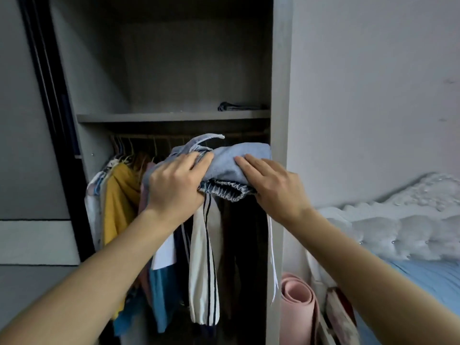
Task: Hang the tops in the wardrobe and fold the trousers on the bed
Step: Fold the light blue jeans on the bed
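Hanging tops (119,195) in wardrobe (280,95), trousers (231,163) held

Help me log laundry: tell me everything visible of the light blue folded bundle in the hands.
The soft light blue folded cloth bundle is held before the grey wardrobe. A gathered striped waistband shows at its lower edge, a white-edged loop stands on top, a white drawstring hangs below its right end. The left hand grips its left end; the right hand lies flat on top.

Dim wardrobe (174,70) interior, brighter wall (373,95) at right, soft focus, wide-angle edge bending
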A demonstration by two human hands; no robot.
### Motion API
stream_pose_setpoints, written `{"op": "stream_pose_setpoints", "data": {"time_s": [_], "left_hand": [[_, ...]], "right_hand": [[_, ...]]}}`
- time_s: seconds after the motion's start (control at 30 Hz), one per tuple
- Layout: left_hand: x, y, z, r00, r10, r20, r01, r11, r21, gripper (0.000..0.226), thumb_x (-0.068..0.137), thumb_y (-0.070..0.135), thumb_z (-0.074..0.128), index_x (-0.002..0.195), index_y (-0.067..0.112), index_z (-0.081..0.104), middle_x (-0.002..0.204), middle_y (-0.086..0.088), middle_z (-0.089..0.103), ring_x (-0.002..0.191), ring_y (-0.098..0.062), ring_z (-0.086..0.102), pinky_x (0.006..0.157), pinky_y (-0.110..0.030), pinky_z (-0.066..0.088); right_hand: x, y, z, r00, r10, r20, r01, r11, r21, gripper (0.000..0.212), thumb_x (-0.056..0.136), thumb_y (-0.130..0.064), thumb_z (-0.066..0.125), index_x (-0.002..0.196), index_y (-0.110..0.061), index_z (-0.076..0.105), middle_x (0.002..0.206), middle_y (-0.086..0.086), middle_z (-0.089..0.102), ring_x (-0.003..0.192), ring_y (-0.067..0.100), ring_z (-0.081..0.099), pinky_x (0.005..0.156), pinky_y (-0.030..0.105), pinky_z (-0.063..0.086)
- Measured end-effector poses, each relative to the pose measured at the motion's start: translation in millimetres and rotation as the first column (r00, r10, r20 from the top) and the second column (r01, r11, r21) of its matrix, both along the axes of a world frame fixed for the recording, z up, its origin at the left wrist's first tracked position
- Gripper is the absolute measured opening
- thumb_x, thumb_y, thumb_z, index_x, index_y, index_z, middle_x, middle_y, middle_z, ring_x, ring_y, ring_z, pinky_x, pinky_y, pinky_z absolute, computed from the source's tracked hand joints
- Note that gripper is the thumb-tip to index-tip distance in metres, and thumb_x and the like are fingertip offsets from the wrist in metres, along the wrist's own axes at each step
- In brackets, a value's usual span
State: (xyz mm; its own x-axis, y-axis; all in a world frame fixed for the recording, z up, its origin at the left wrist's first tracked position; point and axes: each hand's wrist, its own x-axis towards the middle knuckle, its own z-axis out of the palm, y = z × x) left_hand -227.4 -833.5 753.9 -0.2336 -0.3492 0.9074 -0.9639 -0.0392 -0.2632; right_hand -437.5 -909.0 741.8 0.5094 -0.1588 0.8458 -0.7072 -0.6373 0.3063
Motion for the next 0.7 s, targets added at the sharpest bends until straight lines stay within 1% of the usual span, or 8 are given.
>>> {"op": "stream_pose_setpoints", "data": {"time_s": [0.1,0.2,0.3,0.37,0.43,0.5,0.63,0.7], "left_hand": [[44,-28,44,0.998,0.025,0.057,-0.019,0.994,-0.104,0.065,0.059,0.011,0.066,0.124,0.016,0.066,0.106,-0.002,0.071,0.090,-0.027,0.070,0.060,-0.035,0.052],[90,-58,87,0.993,0.073,0.088,-0.055,0.979,-0.194,0.064,0.060,0.010,0.071,0.123,0.018,0.066,0.102,0.000,0.071,0.085,-0.026,0.070,0.057,-0.034,0.050],[131,-87,130,0.987,0.094,0.129,-0.065,0.974,-0.216,0.066,0.063,0.008,0.069,0.127,0.017,0.063,0.105,-0.003,0.071,0.087,-0.029,0.070,0.058,-0.035,0.049],[152,-109,160,0.983,0.117,0.142,-0.085,0.974,-0.210,0.063,0.072,0.016,0.070,0.134,0.017,0.058,0.113,-0.005,0.069,0.094,-0.031,0.068,0.063,-0.037,0.049],[169,-132,187,0.985,0.122,0.121,-0.096,0.974,-0.207,0.062,0.080,0.026,0.067,0.139,0.018,0.052,0.121,-0.006,0.066,0.099,-0.034,0.066,0.069,-0.041,0.049],[182,-158,213,0.988,0.134,0.081,-0.114,0.971,-0.212,0.064,0.082,0.029,0.066,0.142,0.020,0.047,0.126,-0.008,0.063,0.102,-0.037,0.063,0.076,-0.044,0.048],[202,-212,256,0.985,0.172,0.015,-0.161,0.950,-0.266,0.071,0.079,0.028,0.072,0.144,0.023,0.042,0.129,-0.011,0.060,0.106,-0.041,0.060,0.081,-0.049,0.046],[210,-241,271,0.985,0.171,-0.015,-0.168,0.940,-0.299,0.065,0.081,0.029,0.068,0.142,0.026,0.043,0.128,-0.011,0.060,0.106,-0.043,0.060,0.082,-0.049,0.046]], "right_hand": [[39,-27,46,0.999,-0.032,0.005,0.032,0.990,-0.136,0.060,0.080,-0.003,0.059,0.138,-0.016,0.059,0.131,0.002,0.065,0.097,0.029,0.068,0.046,0.035,0.053],[78,-58,92,0.999,-0.040,-0.021,0.033,0.969,-0.244,0.061,0.081,-0.006,0.056,0.141,-0.015,0.057,0.133,0.004,0.064,0.100,0.031,0.067,0.050,0.037,0.055],[113,-91,137,0.997,-0.073,-0.029,0.062,0.958,-0.280,0.064,0.084,-0.007,0.064,0.146,-0.016,0.051,0.138,0.007,0.060,0.108,0.034,0.064,0.056,0.039,0.055],[134,-113,168,0.993,-0.112,-0.024,0.100,0.953,-0.287,0.066,0.088,-0.010,0.065,0.150,-0.017,0.043,0.144,0.009,0.055,0.116,0.038,0.059,0.065,0.045,0.055],[152,-136,199,0.991,-0.132,-0.024,0.119,0.946,-0.301,0.066,0.093,-0.014,0.062,0.153,-0.019,0.037,0.149,0.010,0.049,0.121,0.040,0.055,0.076,0.051,0.056],[168,-159,231,0.988,-0.154,-0.016,0.140,0.933,-0.330,0.064,0.096,-0.019,0.060,0.154,-0.019,0.035,0.151,0.011,0.046,0.122,0.041,0.054,0.083,0.052,0.054],[192,-206,286,0.977,-0.212,-0.002,0.193,0.893,-0.408,0.061,0.098,-0.028,0.055,0.154,-0.020,0.033,0.151,0.010,0.046,0.120,0.042,0.053,0.084,0.053,0.049],[203,-233,306,0.978,-0.211,0.000,0.190,0.881,-0.433,0.060,0.096,-0.030,0.054,0.152,-0.020,0.035,0.148,0.012,0.049,0.118,0.043,0.055,0.084,0.053,0.049]]}}
